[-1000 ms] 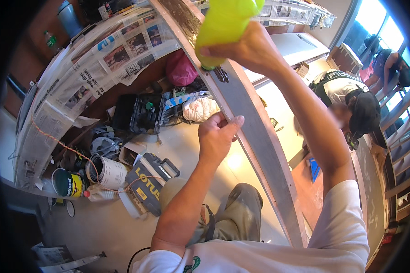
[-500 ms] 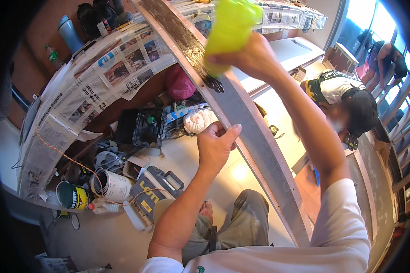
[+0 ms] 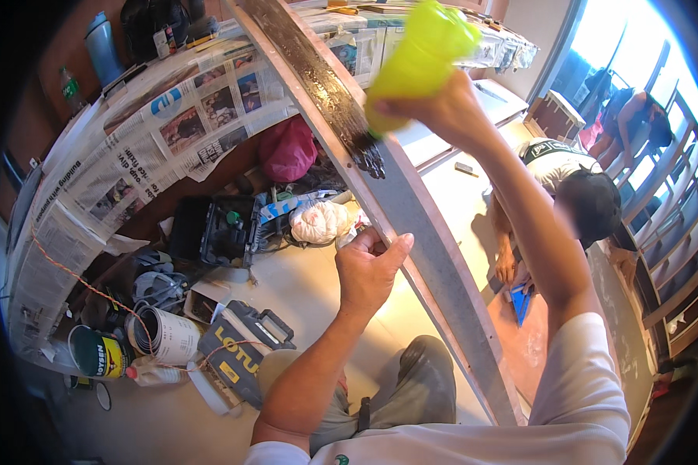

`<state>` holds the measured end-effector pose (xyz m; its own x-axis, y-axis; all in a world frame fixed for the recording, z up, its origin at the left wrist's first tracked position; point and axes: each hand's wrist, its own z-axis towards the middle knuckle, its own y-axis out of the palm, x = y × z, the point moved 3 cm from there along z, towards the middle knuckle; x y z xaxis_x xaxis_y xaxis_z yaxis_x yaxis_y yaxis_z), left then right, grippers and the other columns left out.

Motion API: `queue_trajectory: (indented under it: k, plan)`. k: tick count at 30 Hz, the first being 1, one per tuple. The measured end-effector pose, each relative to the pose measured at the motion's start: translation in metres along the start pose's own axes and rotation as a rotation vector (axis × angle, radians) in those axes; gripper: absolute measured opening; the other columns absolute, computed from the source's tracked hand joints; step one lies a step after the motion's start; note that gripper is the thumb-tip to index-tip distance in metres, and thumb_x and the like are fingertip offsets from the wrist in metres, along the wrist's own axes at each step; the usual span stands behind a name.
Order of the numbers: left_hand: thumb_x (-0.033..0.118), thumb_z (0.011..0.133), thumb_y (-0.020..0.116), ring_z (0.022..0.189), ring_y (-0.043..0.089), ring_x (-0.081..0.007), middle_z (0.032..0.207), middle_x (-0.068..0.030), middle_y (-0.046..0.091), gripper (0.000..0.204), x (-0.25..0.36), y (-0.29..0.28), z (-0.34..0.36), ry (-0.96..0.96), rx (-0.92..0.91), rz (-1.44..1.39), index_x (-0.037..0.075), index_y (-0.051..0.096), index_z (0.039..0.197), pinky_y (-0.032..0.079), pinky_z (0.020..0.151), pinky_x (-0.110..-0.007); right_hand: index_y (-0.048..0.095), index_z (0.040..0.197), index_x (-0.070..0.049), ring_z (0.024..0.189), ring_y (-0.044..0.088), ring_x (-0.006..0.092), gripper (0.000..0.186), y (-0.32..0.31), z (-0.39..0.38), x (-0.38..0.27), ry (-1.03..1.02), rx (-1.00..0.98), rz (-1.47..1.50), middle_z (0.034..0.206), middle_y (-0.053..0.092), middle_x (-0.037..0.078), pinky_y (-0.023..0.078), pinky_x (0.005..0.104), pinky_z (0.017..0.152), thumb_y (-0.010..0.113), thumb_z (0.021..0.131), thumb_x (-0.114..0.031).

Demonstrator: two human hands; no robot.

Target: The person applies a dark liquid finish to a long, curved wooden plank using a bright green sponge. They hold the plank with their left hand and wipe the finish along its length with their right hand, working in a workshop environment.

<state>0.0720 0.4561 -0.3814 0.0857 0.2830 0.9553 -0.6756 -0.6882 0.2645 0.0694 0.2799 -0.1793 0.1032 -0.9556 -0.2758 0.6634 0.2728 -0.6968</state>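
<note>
- i see my right grip (image 3: 446, 105) wrapped around a green bottle (image 3: 423, 54).
- my left grip (image 3: 368, 267) pinches the long board (image 3: 442, 248).
- dark goo (image 3: 314, 81) shines on it.

The person's right hand (image 3: 442, 108) grips a yellow-green bottle (image 3: 425, 62), tilted mouth-down over a long curved panel (image 3: 446, 252) with raised pale edges, where wet dark brown liquid (image 3: 310, 74) coats the upper stretch, while the left hand (image 3: 368, 271) pinches the panel's near edge lower down. To the left stand a newspaper-covered curved surface (image 3: 143, 147), a pink bag (image 3: 288, 151) and a grey tool case (image 3: 244, 349); to the right, a co-worker in a dark cap (image 3: 589, 205) bends beside a blue triangular square (image 3: 521, 304).
</note>
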Motion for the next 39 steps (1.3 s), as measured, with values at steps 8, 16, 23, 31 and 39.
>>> queue_trajectory:
  k: [8,16,23,31,39]
  plan:
    - [0.016,0.089,0.08,0.065,0.056,-0.0032,0.076,0.0005,0.066,0.02,0.008,0.004,0.0,0.003,0.009,-0.031,-0.001,0.071,0.092,0.048,0.06,-0.02,0.078,0.105,-0.011,0.083,0.074,0.0251,0.04,0.005,0.011,0.004,0.141,0.06,0.03,0.092,0.076,0.013,0.056,0.0367,0.078,0.081,0.082,-0.044]
    - [0.018,0.091,0.078,0.066,0.048,-0.0013,0.073,0.0054,0.061,0.019,0.011,0.012,-0.002,0.002,0.035,-0.066,0.0,0.071,0.091,0.039,0.06,-0.021,0.078,0.1,-0.013,0.077,0.072,0.029,0.03,-0.002,-0.01,-0.003,0.002,0.045,-0.244,0.086,0.074,0.009,0.056,0.0392,0.072,0.08,0.081,-0.037]
    - [0.02,0.09,0.08,0.066,0.049,-0.0015,0.073,0.005,0.063,0.022,0.014,0.002,-0.001,-0.001,-0.021,0.108,-0.001,0.071,0.09,0.041,0.06,-0.021,0.074,0.1,-0.01,0.081,0.071,0.025,0.03,-0.02,-0.086,-0.027,-0.025,0.115,-0.003,0.09,0.072,0.008,0.056,0.0402,0.073,0.079,0.083,-0.034]
    - [0.025,0.087,0.084,0.065,0.057,-0.0061,0.077,-0.0002,0.068,0.029,0.006,0.012,-0.025,-0.134,-0.166,0.137,0.0,0.071,0.093,0.046,0.061,-0.022,0.076,0.094,-0.015,0.084,0.067,0.0262,0.02,-0.027,-0.106,-0.038,-0.12,-0.008,-0.038,0.094,0.07,0.006,0.052,0.0406,0.074,0.08,0.079,-0.026]
    - [0.025,0.081,0.084,0.071,0.064,-0.0107,0.076,-0.0055,0.072,0.031,-0.005,0.024,-0.036,-0.257,-0.255,0.229,-0.002,0.071,0.089,0.052,0.068,-0.03,0.076,0.1,-0.01,0.074,0.069,0.0214,0.03,-0.02,-0.074,-0.013,0.161,0.089,0.204,0.086,0.072,0.007,0.054,0.0366,0.067,0.084,0.078,-0.029]
